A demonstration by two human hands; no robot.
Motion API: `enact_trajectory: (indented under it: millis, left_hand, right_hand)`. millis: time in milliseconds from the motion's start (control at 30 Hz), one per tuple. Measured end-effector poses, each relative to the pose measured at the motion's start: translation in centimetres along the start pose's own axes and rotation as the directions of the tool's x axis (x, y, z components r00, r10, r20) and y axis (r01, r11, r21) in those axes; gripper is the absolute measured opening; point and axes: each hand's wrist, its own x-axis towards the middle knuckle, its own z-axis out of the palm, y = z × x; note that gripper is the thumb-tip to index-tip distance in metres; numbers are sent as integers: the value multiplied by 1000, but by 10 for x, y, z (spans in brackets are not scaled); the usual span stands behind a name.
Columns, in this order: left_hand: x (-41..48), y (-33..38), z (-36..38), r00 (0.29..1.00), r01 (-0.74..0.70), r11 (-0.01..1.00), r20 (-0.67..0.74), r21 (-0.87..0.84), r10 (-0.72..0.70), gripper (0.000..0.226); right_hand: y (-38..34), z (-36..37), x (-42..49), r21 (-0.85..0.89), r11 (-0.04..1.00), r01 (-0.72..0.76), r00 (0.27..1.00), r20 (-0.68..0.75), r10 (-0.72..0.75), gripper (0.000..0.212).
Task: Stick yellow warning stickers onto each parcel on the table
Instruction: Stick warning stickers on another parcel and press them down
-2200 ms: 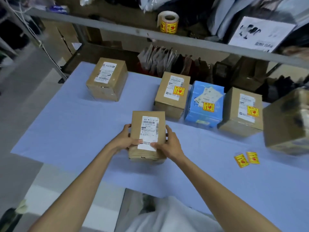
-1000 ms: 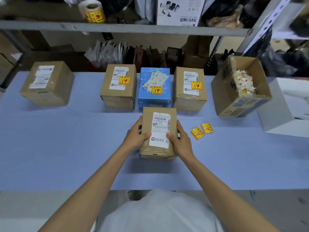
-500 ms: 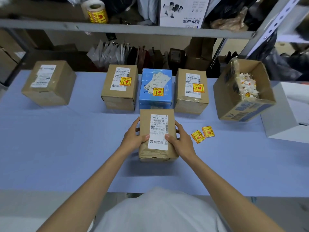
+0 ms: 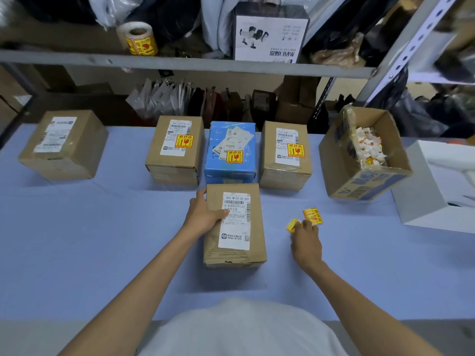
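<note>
Looking down over the bench (image 4: pixel 102 240), I see the near parcel (image 4: pixel 235 255) lying flat in front of me, its top showing only a white shipping label. My left hand (image 4: pixel 205 214) grips its left edge, thumb laid across the label and fingers wrapped down the side. My right hand (image 4: pixel 305 242) is off to the right of that parcel, apart from it, with its fingertips closed on the curled sticker (image 4: pixel 292 224), whose near corner is raised off the cloth. The flat sticker (image 4: pixel 312 215) lies just beyond those fingertips (I cannot tell whether they touch it).

Behind the near parcel stand three more in a row, side by side: a brown parcel (image 4: pixel 174 150), a blue parcel (image 4: pixel 231 152) and another brown one (image 4: pixel 285 155), each with a yellow sticker on its top. An unstickered parcel (image 4: pixel 64 145) sits well apart at the far left.

To the right, an open carton (image 4: pixel 341 163) is tipped towards me and holds a heap of crumpled white and yellow paper scraps (image 4: pixel 367 147). A white box (image 4: pixel 437 186) stands just beside it. On the shelf (image 4: pixel 180 64) above, a sticker roll (image 4: pixel 137 38) rests on its side.
</note>
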Motion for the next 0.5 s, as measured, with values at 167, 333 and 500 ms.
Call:
enact_trajectory:
  millis: [167,333,500]
  left_hand:
    - [0,-6,-2,1000,-13,1000,-2,17,13,82]
    - [-1,-8,-1,1000,-17,1000,-13,10,17,83]
    - [1,-7,-2,1000,-12,1000,-17,7,12,82]
  right_hand:
    - [4,14,0,120,990,79,994,-88,-69,24]
    - [-4,4,9,170,984,-43,998,-34,50,57]
    - [-7,-3,26,-14,987,-162,983,84,162,49]
